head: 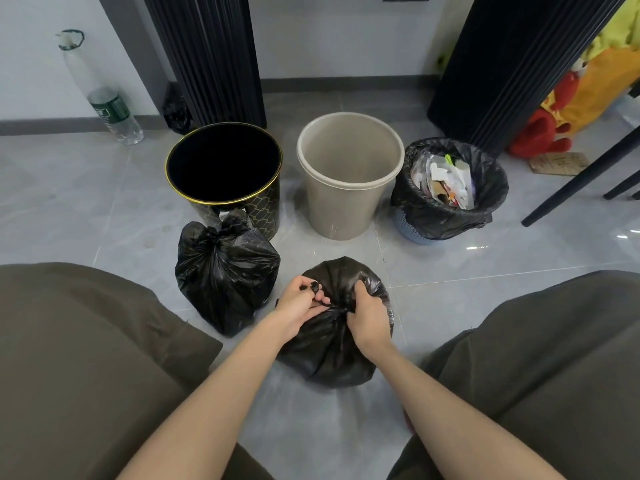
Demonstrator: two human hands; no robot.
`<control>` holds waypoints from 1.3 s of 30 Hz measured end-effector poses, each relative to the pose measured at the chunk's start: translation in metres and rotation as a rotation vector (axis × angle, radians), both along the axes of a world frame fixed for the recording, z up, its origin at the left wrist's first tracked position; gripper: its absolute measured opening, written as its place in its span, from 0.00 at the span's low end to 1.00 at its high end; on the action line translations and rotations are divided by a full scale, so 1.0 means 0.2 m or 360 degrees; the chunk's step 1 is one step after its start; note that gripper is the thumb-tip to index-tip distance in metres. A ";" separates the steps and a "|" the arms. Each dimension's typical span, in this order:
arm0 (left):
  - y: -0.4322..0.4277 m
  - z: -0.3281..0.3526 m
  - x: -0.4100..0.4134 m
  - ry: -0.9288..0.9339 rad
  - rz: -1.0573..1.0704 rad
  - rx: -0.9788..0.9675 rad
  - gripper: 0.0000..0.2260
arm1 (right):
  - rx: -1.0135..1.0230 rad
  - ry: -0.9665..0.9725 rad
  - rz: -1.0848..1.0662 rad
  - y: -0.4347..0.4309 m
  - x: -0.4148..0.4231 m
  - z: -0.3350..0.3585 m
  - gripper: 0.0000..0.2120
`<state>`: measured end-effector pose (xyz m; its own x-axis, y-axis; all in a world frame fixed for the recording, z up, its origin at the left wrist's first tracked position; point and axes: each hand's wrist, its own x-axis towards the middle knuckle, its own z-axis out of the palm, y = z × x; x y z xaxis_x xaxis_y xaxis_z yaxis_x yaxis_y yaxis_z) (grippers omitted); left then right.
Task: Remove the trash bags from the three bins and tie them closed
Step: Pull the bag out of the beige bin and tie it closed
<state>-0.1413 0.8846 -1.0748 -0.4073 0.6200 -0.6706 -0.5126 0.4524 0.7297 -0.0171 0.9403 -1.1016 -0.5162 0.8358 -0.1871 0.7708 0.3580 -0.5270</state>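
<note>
A full black trash bag (329,351) sits on the floor between my knees. My left hand (301,303) pinches one twisted end of its gathered top, and my right hand (367,313) grips the other end, right beside it. A tied black bag (225,271) stands to the left, in front of the black bin with a gold rim (263,209), which holds no bag. The beige bin (346,202) in the middle has no liner either. On the right, a blue basket bin (415,233) holds a black liner (433,209) full of paper rubbish.
My knees in dark trousers fill both lower corners. Two black ribbed columns (214,57) stand behind the bins. A clear plastic bottle (114,112) leans on the wall at left. Dark chair legs (581,181) and a red and yellow plush toy (554,126) are at right.
</note>
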 end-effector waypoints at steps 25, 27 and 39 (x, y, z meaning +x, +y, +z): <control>0.03 -0.01 0.08 -0.0072 0.0276 -0.0051 0.11 | -0.0100 0.0012 0.0042 -0.02 0.02 0.09 0.17; 0.03 -0.02 0.06 -0.0070 0.0308 -0.0065 0.11 | -0.0123 0.0019 0.0033 -0.02 0.02 0.07 0.16; -0.01 -0.10 -0.04 -0.0155 0.0490 -0.0042 0.12 | -0.0295 -0.0085 0.0334 0.06 0.04 0.09 0.23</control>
<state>-0.1502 0.8827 -1.0956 -0.5065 0.4596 -0.7296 -0.6950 0.2832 0.6609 -0.0087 0.9532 -1.0843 -0.6597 0.6606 -0.3583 0.7183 0.4140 -0.5592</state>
